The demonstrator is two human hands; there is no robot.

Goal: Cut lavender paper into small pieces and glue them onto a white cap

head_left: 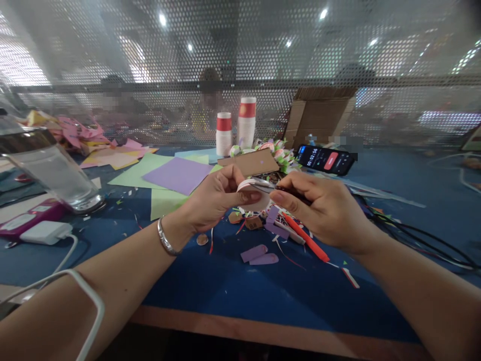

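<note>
My left hand (214, 198) pinches a small curled piece of pale pink paper (252, 196) above the blue table (225, 286). My right hand (319, 208) is closed round a pair of scissors (268, 186) whose blades meet the paper at its top edge. Both hands hover over a litter of purple paper petals (259, 254), scraps and a red pen-like stick (306, 238). A silver bangle (165, 239) circles my left wrist.
Purple and green paper sheets (173, 175) lie behind my left hand. A glass jar (52, 173) stands at left by a white charger (45, 231). Two stacks of paper cups (236, 128), paper flowers (276, 149), a phone (325, 159) and black cables (421, 235) sit behind and right.
</note>
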